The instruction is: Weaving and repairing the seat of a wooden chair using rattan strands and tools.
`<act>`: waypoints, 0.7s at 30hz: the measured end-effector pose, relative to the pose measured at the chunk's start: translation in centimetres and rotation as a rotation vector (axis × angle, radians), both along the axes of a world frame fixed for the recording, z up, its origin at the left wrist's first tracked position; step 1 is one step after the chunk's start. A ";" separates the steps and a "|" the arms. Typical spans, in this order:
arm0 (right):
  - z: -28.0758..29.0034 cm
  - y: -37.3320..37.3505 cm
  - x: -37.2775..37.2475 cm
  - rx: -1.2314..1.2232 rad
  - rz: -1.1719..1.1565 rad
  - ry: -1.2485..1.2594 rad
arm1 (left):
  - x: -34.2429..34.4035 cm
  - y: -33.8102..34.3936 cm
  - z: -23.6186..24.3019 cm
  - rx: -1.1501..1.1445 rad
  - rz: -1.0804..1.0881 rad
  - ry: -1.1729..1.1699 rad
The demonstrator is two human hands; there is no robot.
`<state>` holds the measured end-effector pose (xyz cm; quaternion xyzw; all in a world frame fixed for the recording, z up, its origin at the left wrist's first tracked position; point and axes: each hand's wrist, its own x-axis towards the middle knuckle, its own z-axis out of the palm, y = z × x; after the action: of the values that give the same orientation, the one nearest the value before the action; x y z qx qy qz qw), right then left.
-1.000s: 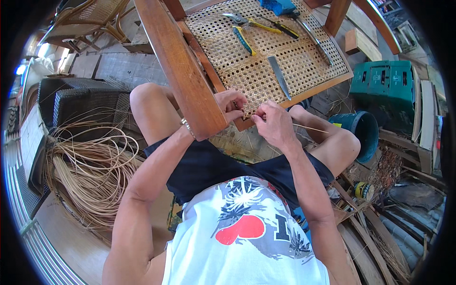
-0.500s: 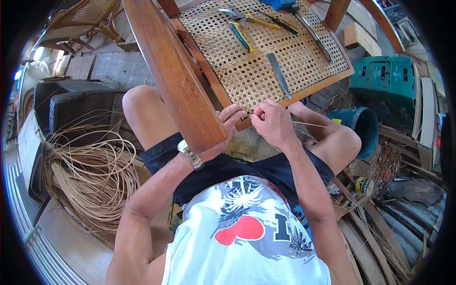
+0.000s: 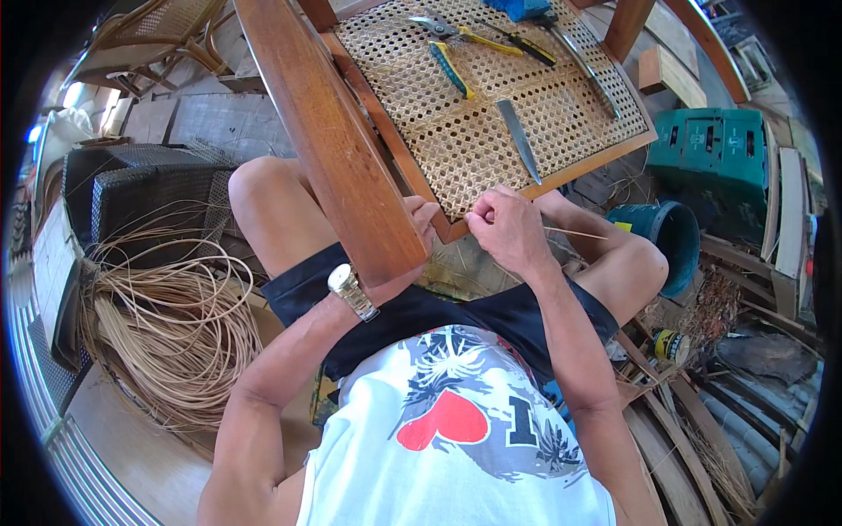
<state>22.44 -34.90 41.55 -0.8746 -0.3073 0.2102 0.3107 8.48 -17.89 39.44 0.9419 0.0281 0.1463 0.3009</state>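
A wooden chair seat with woven cane webbing [image 3: 438, 131] lies tilted before me, its near corner above my lap. My right hand [image 3: 510, 230] is closed in a pinch at that corner, on a thin cane strand [image 3: 579, 233] whose tail sticks out to the right. Behind the end of the broad wooden chair rail [image 3: 342, 131], my left hand [image 3: 422, 217] is partly hidden, its visible fingers curled beside the seat frame; what they hold, if anything, does not show. A knife blade [image 3: 518, 140] rests on the webbing near the front edge.
On the far webbing lie yellow-handled pruning shears [image 3: 447, 53], a black-and-yellow tool [image 3: 531, 51] and a curved metal tool [image 3: 589, 70]. Coiled cane [image 3: 171, 333] fills the left side. At right stand a green bucket [image 3: 675, 245], a green crate [image 3: 710, 158] and wood scraps [image 3: 675, 456].
My left hand has drawn back from the woven corner, its fingers now curled near the rail's end. My right hand stays at the corner with the strand. The chair has shifted slightly right.
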 end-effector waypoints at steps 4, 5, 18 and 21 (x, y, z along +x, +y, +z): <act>-0.1 -0.1 0.0 0.011 0.004 -0.003 | 0.2 -0.3 -0.7 0.031 -0.050 -0.007; -0.1 -0.1 0.0 0.012 0.004 -0.004 | 0.1 -0.5 -0.8 0.045 -0.079 0.016; 0.2 -1.0 0.5 0.055 0.084 0.049 | 1.1 -0.8 1.2 0.037 -0.075 0.080; 0.4 -1.1 0.5 0.089 0.098 0.070 | 2.3 -0.6 1.2 -0.044 -0.026 0.042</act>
<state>22.95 -36.05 41.95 -0.8359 -0.3475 0.2418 0.3493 10.81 -18.47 40.65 0.9382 0.0252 0.1220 0.3229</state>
